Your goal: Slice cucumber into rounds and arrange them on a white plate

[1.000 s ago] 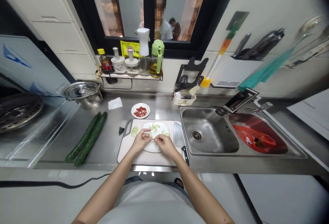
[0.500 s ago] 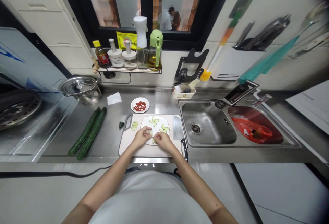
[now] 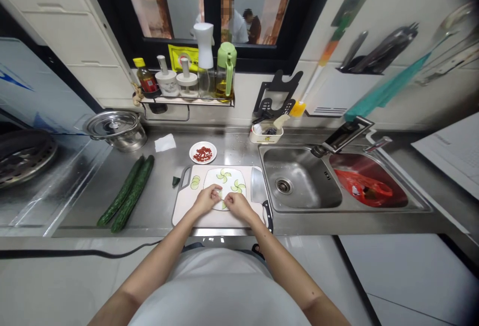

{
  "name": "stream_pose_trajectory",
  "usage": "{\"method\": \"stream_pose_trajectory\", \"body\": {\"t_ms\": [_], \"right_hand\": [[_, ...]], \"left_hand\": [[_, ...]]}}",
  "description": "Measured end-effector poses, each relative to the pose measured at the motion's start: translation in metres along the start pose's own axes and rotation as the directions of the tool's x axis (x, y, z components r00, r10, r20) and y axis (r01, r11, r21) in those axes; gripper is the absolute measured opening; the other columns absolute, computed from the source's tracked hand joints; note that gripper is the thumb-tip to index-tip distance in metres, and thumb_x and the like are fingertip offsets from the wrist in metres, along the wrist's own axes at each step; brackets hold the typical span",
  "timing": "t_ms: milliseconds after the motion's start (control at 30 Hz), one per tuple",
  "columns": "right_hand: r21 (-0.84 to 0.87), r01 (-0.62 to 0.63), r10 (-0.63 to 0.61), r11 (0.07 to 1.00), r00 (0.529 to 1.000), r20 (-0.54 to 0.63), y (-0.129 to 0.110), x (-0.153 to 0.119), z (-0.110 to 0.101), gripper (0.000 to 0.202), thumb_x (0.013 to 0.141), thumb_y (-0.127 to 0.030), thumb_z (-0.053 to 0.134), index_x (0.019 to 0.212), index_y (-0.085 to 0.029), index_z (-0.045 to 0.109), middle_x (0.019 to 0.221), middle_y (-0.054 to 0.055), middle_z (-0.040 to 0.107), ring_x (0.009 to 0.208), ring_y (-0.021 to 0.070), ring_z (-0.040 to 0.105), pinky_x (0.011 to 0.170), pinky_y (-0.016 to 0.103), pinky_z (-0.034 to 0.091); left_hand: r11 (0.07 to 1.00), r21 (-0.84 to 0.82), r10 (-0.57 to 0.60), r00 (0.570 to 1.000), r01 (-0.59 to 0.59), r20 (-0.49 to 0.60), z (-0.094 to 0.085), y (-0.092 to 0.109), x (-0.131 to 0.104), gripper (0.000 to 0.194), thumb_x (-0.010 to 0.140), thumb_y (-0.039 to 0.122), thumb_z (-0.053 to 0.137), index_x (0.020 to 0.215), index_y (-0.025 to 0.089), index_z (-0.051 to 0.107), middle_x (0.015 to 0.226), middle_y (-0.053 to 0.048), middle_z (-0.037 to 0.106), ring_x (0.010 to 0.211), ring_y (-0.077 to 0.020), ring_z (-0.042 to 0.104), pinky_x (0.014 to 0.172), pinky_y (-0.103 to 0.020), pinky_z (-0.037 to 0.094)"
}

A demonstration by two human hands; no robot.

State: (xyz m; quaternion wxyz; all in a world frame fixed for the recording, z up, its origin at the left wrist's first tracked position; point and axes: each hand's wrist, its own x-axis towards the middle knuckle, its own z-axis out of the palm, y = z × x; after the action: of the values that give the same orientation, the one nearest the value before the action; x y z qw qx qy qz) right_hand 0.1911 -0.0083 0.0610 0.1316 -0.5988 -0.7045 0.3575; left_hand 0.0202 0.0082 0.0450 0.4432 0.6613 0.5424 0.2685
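On the cutting board [image 3: 185, 206] lies a white plate [image 3: 213, 178] with thin cucumber slices [image 3: 238, 186] set in pinwheel shapes. My left hand [image 3: 206, 200] is over the plate's near left part, thumb and fingers pinched at a small pale-green cucumber slice. Close by on the right, my right hand [image 3: 239, 207] is closed too, its fingertips at the same slice; they partly hide it and the slices below. A small overlapping group of cucumber rounds [image 3: 195, 182] rests on the board left of the plate. The kitchen knife [image 3: 257, 185] lies along the board's right side.
Two whole cucumbers [image 3: 132, 193] lie on the counter at left, near a lidded steel pot [image 3: 119, 129]. Behind the board stands a small dish [image 3: 192, 153] of chopped red bits. To the right is a double sink [image 3: 303, 181] with a red plastic bag [image 3: 362, 188].
Both hands stay over the plate with only slight finger movement. The whole view has shifted a little. Behind the window, a person has moved slightly.
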Motion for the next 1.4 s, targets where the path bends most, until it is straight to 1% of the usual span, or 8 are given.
{"method": "stream_pose_trajectory", "body": {"t_ms": [267, 433, 567, 700, 833, 1100, 1200, 1400], "right_hand": [[-0.168, -0.032, 0.038, 0.985, 0.999, 0.035, -0.006, -0.005, 0.000, 0.019, 0.085, -0.022, 0.047, 0.087, -0.017, 0.064, 0.082, 0.005, 0.067, 0.072, 0.0131, 0.055, 0.060, 0.022, 0.028], [-0.252, -0.037, 0.041, 0.967, 0.999, 0.012, -0.012, -0.007, 0.001, 0.019, 0.087, -0.024, 0.045, 0.088, -0.019, 0.063, 0.082, 0.005, 0.067, 0.075, 0.0154, 0.057, 0.059, 0.023, 0.027], [-0.278, -0.049, 0.049, 0.959, 0.999, -0.006, -0.013, -0.008, 0.004, 0.018, 0.087, -0.024, 0.045, 0.089, -0.020, 0.062, 0.083, 0.004, 0.067, 0.077, 0.0153, 0.057, 0.061, 0.023, 0.029], [-0.298, -0.023, 0.014, 0.954, 0.999, -0.033, -0.011, -0.011, 0.008, 0.020, 0.087, -0.022, 0.043, 0.097, -0.021, 0.061, 0.090, 0.004, 0.067, 0.084, 0.0158, 0.057, 0.067, 0.024, 0.031], [-0.324, 0.013, -0.032, 0.946, 0.998, -0.052, -0.009, -0.015, 0.013, 0.022, 0.088, -0.022, 0.040, 0.100, -0.021, 0.060, 0.097, 0.004, 0.066, 0.089, 0.0157, 0.055, 0.071, 0.025, 0.032], [-0.443, 0.081, -0.121, 0.893, 0.991, -0.063, -0.002, -0.017, 0.022, 0.024, 0.092, -0.025, 0.037, 0.094, -0.020, 0.060, 0.090, 0.005, 0.062, 0.086, 0.0161, 0.052, 0.070, 0.025, 0.032], [-0.499, 0.099, -0.136, 0.861, 0.990, -0.038, 0.000, -0.016, 0.024, 0.022, 0.091, -0.024, 0.039, 0.094, -0.021, 0.061, 0.089, 0.005, 0.061, 0.084, 0.0164, 0.053, 0.068, 0.025, 0.033], [-0.536, 0.104, -0.136, 0.838, 0.991, -0.020, 0.001, -0.013, 0.023, 0.025, 0.091, -0.022, 0.038, 0.099, -0.023, 0.061, 0.090, 0.006, 0.062, 0.084, 0.0176, 0.054, 0.066, 0.025, 0.034]], "left_hand": [[0.979, 0.202, -0.008, 0.999, 0.000, 0.037, -0.002, 0.010, -0.002, 0.032, 0.073, 0.014, 0.055, 0.104, 0.018, 0.063, 0.069, 0.002, 0.059, 0.064, -0.0107, 0.052, 0.062, -0.020, 0.037], [0.961, 0.275, 0.028, 0.999, -0.037, 0.034, 0.002, 0.006, -0.001, 0.032, 0.073, 0.012, 0.055, 0.104, 0.017, 0.063, 0.081, -0.003, 0.063, 0.076, -0.0150, 0.056, 0.072, -0.025, 0.041], [0.944, 0.328, 0.042, 0.999, -0.046, 0.021, 0.005, 0.002, 0.000, 0.030, 0.074, 0.012, 0.056, 0.103, 0.017, 0.064, 0.091, -0.006, 0.062, 0.086, -0.0177, 0.056, 0.082, -0.029, 0.042], [0.936, 0.347, 0.048, 0.998, -0.058, 0.037, 0.007, 0.000, -0.001, 0.024, 0.077, 0.014, 0.055, 0.099, 0.018, 0.066, 0.094, -0.007, 0.060, 0.092, -0.0187, 0.056, 0.087, -0.031, 0.041], [0.931, 0.358, 0.051, 0.996, -0.072, 0.068, 0.006, 0.002, -0.003, 0.023, 0.081, 0.020, 0.054, 0.101, 0.018, 0.066, 0.096, -0.008, 0.059, 0.095, -0.0194, 0.055, 0.089, -0.031, 0.040], [0.910, 0.411, 0.031, 0.998, -0.052, 0.057, 0.008, 0.004, -0.005, 0.025, 0.082, 0.022, 0.052, 0.103, 0.018, 0.065, 0.097, -0.007, 0.060, 0.092, -0.0189, 0.056, 0.084, -0.029, 0.041], [0.912, 0.409, 0.003, 0.999, -0.022, 0.049, 0.011, 0.002, -0.005, 0.024, 0.082, 0.022, 0.052, 0.102, 0.019, 0.065, 0.094, -0.007, 0.060, 0.089, -0.0183, 0.057, 0.082, -0.028, 0.041], [0.923, 0.384, 0.030, 0.999, -0.035, 0.018, 0.013, 0.002, -0.004, 0.023, 0.082, 0.017, 0.049, 0.099, 0.018, 0.065, 0.096, -0.007, 0.061, 0.093, -0.0179, 0.057, 0.085, -0.028, 0.041]]}}
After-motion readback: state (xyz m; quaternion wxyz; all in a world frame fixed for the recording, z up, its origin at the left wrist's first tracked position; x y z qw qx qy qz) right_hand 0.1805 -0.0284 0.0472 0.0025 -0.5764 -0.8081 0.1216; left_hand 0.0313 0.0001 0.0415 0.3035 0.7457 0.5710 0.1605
